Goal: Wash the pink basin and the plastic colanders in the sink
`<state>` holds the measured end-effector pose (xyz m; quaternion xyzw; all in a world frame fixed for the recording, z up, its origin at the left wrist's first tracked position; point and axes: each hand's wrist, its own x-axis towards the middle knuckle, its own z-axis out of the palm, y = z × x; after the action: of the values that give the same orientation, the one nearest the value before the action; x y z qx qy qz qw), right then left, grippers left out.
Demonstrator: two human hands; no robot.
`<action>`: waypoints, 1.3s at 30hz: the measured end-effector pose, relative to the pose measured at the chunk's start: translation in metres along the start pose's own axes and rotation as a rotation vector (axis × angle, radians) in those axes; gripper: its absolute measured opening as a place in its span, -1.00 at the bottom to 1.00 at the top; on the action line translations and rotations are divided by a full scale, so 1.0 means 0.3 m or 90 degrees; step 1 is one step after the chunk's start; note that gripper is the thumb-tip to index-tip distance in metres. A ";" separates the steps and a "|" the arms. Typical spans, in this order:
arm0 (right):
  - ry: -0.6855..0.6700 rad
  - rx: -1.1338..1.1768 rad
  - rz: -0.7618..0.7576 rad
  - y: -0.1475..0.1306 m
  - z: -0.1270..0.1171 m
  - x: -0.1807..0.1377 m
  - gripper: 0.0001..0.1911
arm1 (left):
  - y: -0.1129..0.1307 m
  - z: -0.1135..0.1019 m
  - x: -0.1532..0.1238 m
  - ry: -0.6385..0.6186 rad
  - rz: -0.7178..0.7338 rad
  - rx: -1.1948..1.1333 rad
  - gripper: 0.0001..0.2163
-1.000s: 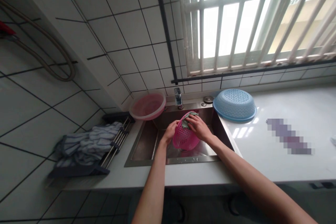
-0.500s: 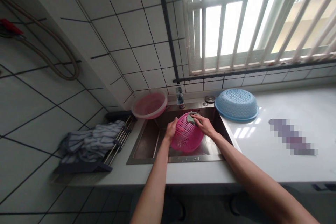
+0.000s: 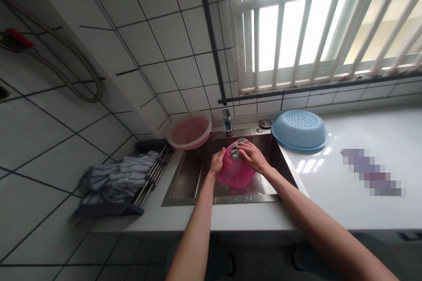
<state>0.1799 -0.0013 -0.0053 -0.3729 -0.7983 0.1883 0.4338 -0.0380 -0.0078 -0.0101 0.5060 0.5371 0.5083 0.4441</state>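
Note:
A bright pink plastic colander (image 3: 238, 176) is held tilted over the steel sink (image 3: 184, 180), its perforated inside facing me. My left hand (image 3: 217, 161) grips the colander's left rim, thumb on the inside. At the upper right of the rim, my right hand (image 3: 253, 156) presses a grey-green cloth (image 3: 236, 151) against the inner wall. Part of the cloth is hidden under the fingers. Behind the colander stands the faucet (image 3: 227, 120).
A pink basin (image 3: 189, 131) sits at the sink's back left corner. To the right, a blue basket (image 3: 299, 131) lies upside down on the white counter (image 3: 332, 202). Striped cloth (image 3: 121, 175) is heaped on a rack at left. A blurred-out item (image 3: 371, 173) lies farther right.
My right hand has slid the cloth slightly left and down along the colander's inner wall. My left hand keeps its hold on the rim. The whole view has shifted a little.

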 end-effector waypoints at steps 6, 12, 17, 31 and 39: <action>-0.032 -0.039 -0.053 -0.062 0.011 -0.027 -0.64 | 0.009 -0.001 -0.006 -0.018 0.034 0.011 -0.32; -0.069 -0.054 -0.129 -0.112 0.039 -0.013 -0.64 | 0.027 0.000 -0.008 -0.006 0.064 0.034 -0.33; 0.046 -0.046 0.050 0.021 0.005 -0.009 -0.58 | 0.029 0.010 -0.018 -0.022 0.023 0.029 -0.34; 0.010 -0.053 -0.069 -0.127 0.036 -0.024 -0.71 | 0.032 -0.026 0.002 0.084 0.095 0.057 -0.35; 0.078 -0.077 -0.053 -0.061 0.004 -0.029 -0.64 | 0.022 -0.015 -0.001 0.044 0.068 0.006 -0.36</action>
<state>0.1740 -0.0198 0.0007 -0.3753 -0.7951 0.0987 0.4660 -0.0419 -0.0088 -0.0032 0.5184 0.5267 0.5457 0.3951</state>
